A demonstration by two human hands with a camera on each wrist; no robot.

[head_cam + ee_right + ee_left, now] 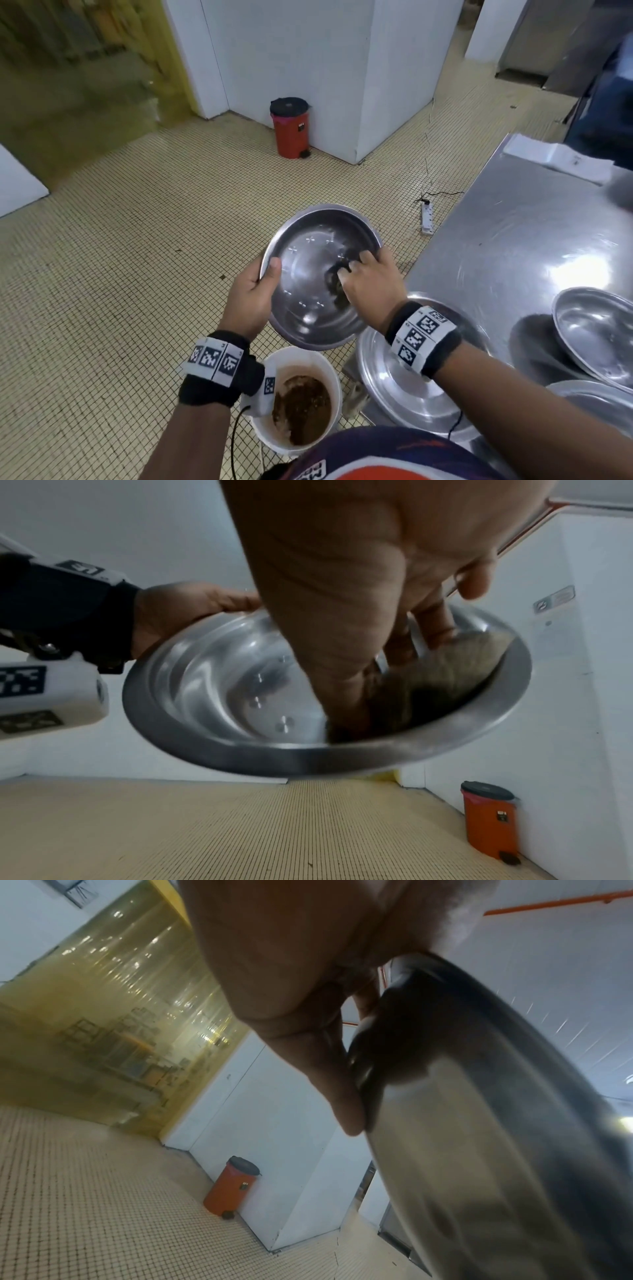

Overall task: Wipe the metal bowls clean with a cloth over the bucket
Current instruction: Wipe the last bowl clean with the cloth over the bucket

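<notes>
Floor: small yellowish tiles [120, 240] ran back to white walls.
Red bin [290, 128]: stood against the white wall, black lid on.
Left hand [251, 294]: its grip was closed on the near-left rim of the metal bowl [308, 274], thumb inside, fingers under.
Metal bowl: was held tilted above the floor, just beyond the bucket [301, 397].
Bucket: white, on the floor, held brown slop.
Right hand [368, 281]: its grip pressed and pinched a dark cloth [337, 274] against the bowl's inner right wall.
Counter [513, 240]: steel, carried more bowls [596, 335] at right.
</notes>
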